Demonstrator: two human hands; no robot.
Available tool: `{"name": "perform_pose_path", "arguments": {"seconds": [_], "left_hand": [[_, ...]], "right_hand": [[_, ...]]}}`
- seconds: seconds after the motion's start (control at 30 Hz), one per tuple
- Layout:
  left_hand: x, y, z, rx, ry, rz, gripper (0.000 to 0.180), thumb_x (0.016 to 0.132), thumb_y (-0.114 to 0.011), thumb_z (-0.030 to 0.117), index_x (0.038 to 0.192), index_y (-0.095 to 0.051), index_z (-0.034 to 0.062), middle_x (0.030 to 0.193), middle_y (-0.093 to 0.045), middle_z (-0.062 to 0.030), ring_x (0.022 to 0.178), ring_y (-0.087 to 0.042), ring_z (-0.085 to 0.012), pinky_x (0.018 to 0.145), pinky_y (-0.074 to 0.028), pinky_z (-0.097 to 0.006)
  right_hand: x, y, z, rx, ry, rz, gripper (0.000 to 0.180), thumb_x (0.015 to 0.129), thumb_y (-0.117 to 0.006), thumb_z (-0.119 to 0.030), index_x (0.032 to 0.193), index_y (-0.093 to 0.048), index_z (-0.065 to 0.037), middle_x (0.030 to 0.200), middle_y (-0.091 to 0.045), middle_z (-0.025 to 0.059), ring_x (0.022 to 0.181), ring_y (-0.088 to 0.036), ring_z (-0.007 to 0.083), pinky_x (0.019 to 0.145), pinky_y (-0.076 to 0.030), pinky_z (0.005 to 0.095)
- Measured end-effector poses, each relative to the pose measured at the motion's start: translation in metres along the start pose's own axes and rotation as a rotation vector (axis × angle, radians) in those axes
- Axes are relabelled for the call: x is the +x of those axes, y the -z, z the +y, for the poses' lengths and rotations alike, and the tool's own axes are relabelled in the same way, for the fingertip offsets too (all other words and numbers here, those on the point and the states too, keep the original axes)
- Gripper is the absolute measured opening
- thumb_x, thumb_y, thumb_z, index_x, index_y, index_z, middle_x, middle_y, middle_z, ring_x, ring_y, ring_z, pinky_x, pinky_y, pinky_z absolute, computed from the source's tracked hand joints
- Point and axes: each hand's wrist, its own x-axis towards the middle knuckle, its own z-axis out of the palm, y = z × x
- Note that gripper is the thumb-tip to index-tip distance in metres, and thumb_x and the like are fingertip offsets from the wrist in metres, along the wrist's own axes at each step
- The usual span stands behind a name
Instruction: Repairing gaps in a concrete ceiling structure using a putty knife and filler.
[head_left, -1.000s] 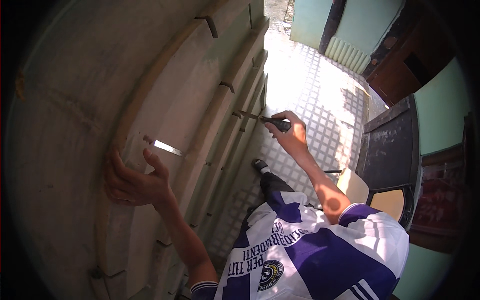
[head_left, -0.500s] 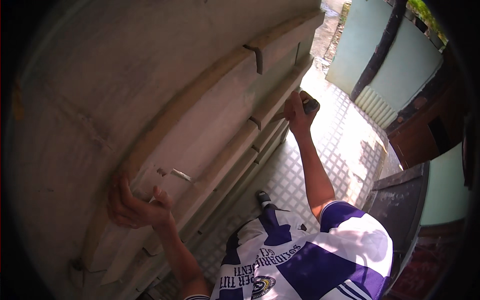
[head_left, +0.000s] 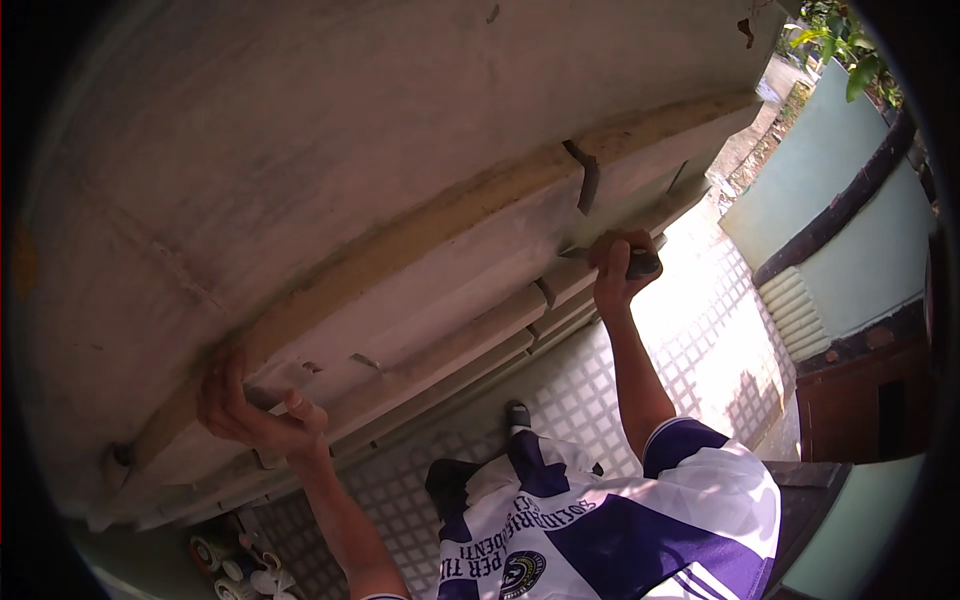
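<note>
A pale plastered moulding [head_left: 430, 270] with stepped ledges and dark notches runs along the wall in front of me. My left hand [head_left: 262, 408] rests against its left part, fingers over the upper ledge and thumb apart; I see nothing held in it. Close to the hand are a small chipped hole and a short groove [head_left: 366, 361] in the plaster. Further right, my right hand [head_left: 622, 268] is closed round the dark handle [head_left: 644, 264] of a scraper-like tool. Its short flat blade [head_left: 573, 253] points left at the moulding's face; whether the tip touches is unclear.
A tiled floor [head_left: 690, 350] with a light grid pattern lies below, partly in bright sun. At right stand pale green panels [head_left: 820, 180], a dark post [head_left: 840, 235] and a brown cabinet [head_left: 860, 400]. Several containers [head_left: 235, 565] are on the floor at lower left.
My view has tilted, so the moulding lies flatter. My right hand and tool have moved up from the lower ledges to the face above. The left hand stays at the left end.
</note>
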Motion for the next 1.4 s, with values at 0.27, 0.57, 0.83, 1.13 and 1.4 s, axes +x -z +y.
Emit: {"name": "perform_pose_path", "arguments": {"seconds": [0.27, 0.57, 0.83, 1.13, 1.4], "left_hand": [[0.008, 0.002, 0.005, -0.068, 0.012, 0.031, 0.060, 0.103, -0.033, 0.055, 0.119, -0.061, 0.0042, 0.117, -0.065, -0.0095, 0.109, -0.057, -0.0296, 0.096, -0.039, -0.045], [0.009, 0.009, 0.001, -0.114, 0.033, 0.017, 0.048, 0.104, -0.040, 0.046, 0.118, -0.063, 0.0069, 0.116, -0.066, -0.0089, 0.109, -0.058, -0.0288, 0.096, -0.038, -0.043], [0.009, 0.008, 0.002, -0.077, 0.119, 0.023, 0.026, 0.095, -0.055, 0.030, 0.110, -0.065, 0.0107, 0.111, -0.067, -0.0053, 0.102, -0.060, -0.0295, 0.091, -0.039, -0.042], [0.016, -0.001, 0.009, -0.047, 0.140, 0.106, 0.017, 0.095, -0.056, 0.023, 0.102, -0.066, 0.0112, 0.095, -0.063, -0.0078, 0.090, -0.057, -0.0319, 0.084, -0.040, -0.042], [0.012, -0.019, 0.012, 0.035, 0.167, 0.284, 0.013, 0.092, -0.057, 0.022, 0.091, -0.064, 0.0109, 0.083, -0.057, -0.0078, 0.079, -0.051, -0.0311, 0.074, -0.039, -0.043]], "right_hand": [[0.012, 0.028, -0.017, 0.089, -0.253, -0.278, 0.018, 0.093, -0.066, -0.005, 0.081, -0.054, 0.000, 0.061, -0.055, 0.0067, 0.047, -0.048, 0.0089, 0.040, -0.034, 0.0266], [0.008, 0.013, 0.012, -0.054, -0.321, -0.180, 0.036, 0.092, -0.063, -0.003, 0.059, -0.047, -0.004, 0.049, -0.050, 0.0010, 0.041, -0.046, 0.0084, 0.040, -0.032, 0.0252], [0.020, 0.000, -0.009, -0.286, 0.087, -0.370, 0.026, 0.086, -0.068, -0.004, 0.062, -0.056, -0.003, 0.052, -0.057, 0.0041, 0.046, -0.056, 0.0120, 0.045, -0.041, 0.0264], [0.023, 0.013, -0.005, 0.111, -0.328, -0.563, 0.015, 0.083, -0.070, -0.002, 0.070, -0.062, -0.002, 0.056, -0.059, 0.0028, 0.050, -0.056, 0.0099, 0.047, -0.041, 0.0245], [0.056, 0.045, 0.021, 0.042, -0.228, -1.117, 0.016, 0.083, -0.071, 0.000, 0.071, -0.061, 0.000, 0.056, -0.058, 0.0040, 0.048, -0.055, 0.0113, 0.045, -0.042, 0.0261]]}}
